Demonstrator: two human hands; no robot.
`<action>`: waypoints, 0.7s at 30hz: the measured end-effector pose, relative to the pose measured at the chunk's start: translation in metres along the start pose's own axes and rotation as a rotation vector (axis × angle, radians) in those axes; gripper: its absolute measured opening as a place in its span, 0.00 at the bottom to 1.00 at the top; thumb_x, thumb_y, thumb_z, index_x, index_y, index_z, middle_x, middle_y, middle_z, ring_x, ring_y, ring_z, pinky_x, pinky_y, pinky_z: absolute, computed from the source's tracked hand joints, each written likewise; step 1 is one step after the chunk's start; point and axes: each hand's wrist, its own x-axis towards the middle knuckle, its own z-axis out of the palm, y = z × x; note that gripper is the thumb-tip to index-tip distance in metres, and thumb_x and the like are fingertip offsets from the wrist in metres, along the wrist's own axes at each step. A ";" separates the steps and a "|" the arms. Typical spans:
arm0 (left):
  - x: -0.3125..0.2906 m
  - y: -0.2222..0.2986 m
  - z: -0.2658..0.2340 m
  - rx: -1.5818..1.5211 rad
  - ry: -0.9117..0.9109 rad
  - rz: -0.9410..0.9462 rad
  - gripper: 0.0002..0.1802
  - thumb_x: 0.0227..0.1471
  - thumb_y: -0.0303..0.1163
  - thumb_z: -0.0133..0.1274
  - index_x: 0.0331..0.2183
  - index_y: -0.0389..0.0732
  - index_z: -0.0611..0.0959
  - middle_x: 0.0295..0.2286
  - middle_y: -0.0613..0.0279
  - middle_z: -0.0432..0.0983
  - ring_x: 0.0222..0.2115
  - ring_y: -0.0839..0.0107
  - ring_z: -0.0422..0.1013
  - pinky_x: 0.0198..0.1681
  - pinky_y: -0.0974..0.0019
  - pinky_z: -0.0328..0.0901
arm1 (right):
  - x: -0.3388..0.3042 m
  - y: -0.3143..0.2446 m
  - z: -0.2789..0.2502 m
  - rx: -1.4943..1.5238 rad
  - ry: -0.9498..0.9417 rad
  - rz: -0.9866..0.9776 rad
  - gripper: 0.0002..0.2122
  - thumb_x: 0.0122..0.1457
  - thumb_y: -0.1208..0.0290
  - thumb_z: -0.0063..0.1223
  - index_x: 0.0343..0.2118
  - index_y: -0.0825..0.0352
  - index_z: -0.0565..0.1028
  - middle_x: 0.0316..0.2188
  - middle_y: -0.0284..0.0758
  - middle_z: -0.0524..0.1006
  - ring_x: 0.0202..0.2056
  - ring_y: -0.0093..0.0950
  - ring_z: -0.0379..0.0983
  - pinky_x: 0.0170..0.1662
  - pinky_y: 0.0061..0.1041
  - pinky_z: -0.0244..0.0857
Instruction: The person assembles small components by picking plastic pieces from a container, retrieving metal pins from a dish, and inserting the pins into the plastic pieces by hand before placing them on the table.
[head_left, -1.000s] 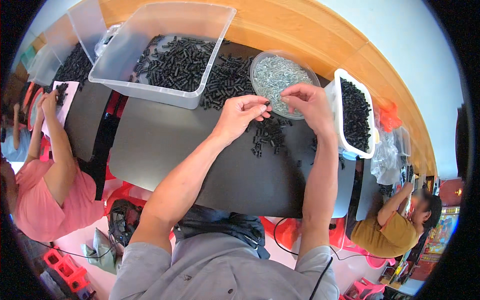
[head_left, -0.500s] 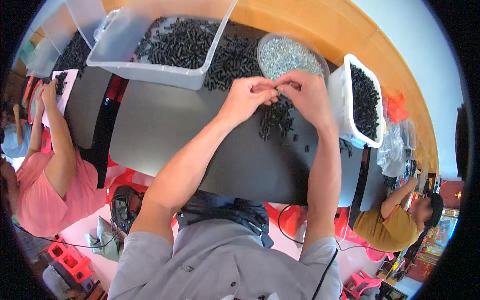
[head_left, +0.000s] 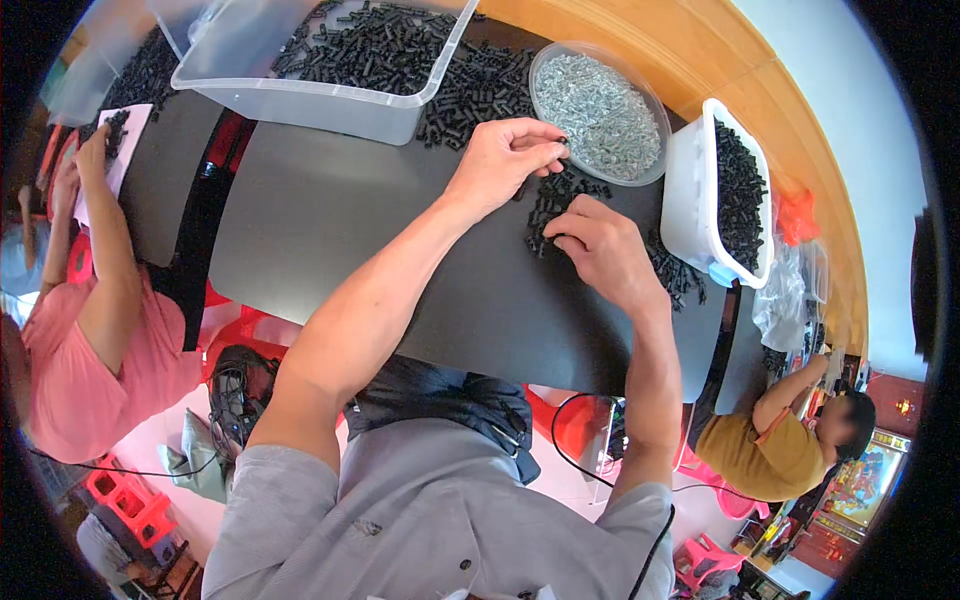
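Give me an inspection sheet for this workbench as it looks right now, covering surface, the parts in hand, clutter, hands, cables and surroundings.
Surface: black mat on a wooden bench.
Job's things: loose pile of small black parts on the mat between the hands; round clear bowl of silvery screws beside it.
Clutter: large clear bin of black parts; white tub of black parts; clear plastic bags.
Hands: left hand pinches something small at the pile's top; right hand rests fingertips on the pile.
Cables: black cable under the bench.
Surroundings: seated persons at left and right; red stools.
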 end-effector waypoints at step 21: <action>-0.001 0.003 -0.001 0.086 -0.028 -0.032 0.13 0.58 0.28 0.57 0.44 0.32 0.82 0.37 0.56 0.83 0.34 0.74 0.78 0.38 0.70 0.70 | 0.012 -0.001 -0.025 0.226 0.189 0.188 0.07 0.52 0.80 0.61 0.35 0.69 0.79 0.30 0.39 0.79 0.33 0.35 0.78 0.37 0.29 0.71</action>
